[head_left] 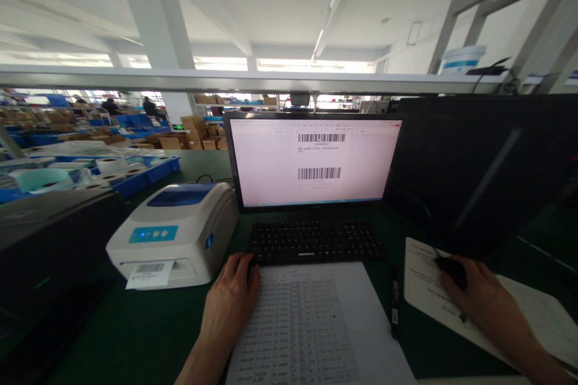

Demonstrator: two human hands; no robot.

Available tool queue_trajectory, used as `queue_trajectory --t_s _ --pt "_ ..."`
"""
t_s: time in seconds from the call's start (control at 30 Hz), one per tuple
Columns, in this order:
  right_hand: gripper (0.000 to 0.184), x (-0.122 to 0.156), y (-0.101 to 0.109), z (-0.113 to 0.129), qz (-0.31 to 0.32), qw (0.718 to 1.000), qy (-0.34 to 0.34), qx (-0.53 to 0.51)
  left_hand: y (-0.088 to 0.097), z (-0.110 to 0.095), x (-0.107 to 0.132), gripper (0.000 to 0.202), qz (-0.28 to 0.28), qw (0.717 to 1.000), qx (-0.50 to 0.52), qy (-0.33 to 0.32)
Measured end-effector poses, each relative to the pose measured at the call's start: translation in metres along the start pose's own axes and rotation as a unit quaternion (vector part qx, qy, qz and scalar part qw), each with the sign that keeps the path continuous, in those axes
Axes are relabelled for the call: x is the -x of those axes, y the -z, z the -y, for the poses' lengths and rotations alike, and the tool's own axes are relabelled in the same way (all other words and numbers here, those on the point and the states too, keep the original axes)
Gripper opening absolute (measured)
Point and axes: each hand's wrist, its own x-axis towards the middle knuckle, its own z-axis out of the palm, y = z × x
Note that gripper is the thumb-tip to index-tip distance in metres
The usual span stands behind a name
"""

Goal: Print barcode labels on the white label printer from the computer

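Observation:
My right hand (483, 298) is wrapped over a black computer mouse (453, 272), which sits on an open booklet or printed sheet (424, 277). My left hand (232, 289) rests at the lower left corner of a black keyboard (311, 240), beside the upper left edge of a printed list (298, 325). Its thumb and index finger are apart, with something dark showing between them, and the other fingers are partly hidden. Behind the keyboard, a monitor (271, 168) displays two barcodes. A white label printer (198, 240) stands left of the keyboard, a barcode label (150, 274) sticking out of its front slot.
A black marker (395, 304) lies between the list and the booklet. Dark boxy equipment (58, 246) stands at the left, before a blue tray (156, 174) of label rolls. A large black panel (487, 162) fills the right. A shelf (226, 81) crosses above the monitor.

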Motion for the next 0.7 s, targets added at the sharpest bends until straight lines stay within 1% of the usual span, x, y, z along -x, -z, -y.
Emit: queue_trajectory --t_s 0.23,0.37,0.53,0.63,0.7 --pt "0.079 -0.003 -0.003 -0.007 0.006 1.0 0.008 0.004 0.001 -0.001 0.0 0.029 0.013 1.0 0.007 0.008" --pt "0.077 -0.001 -0.002 -0.004 -0.011 1.0 0.019 0.006 -0.001 0.0 0.0 0.028 0.012 1.0 0.017 0.01" --pt "0.078 -0.001 0.002 0.002 0.002 1.0 -0.003 0.004 -0.002 0.0 0.001 0.028 0.012 1.0 0.021 0.006" --pt "0.078 0.0 0.004 0.004 0.003 1.0 0.004 0.005 -0.002 0.001 0.001 0.029 0.02 1.0 0.019 0.007" --pt "0.076 0.001 0.004 0.005 -0.01 1.0 0.012 0.008 -0.002 0.001 0.0 0.03 0.023 1.0 0.018 0.01"
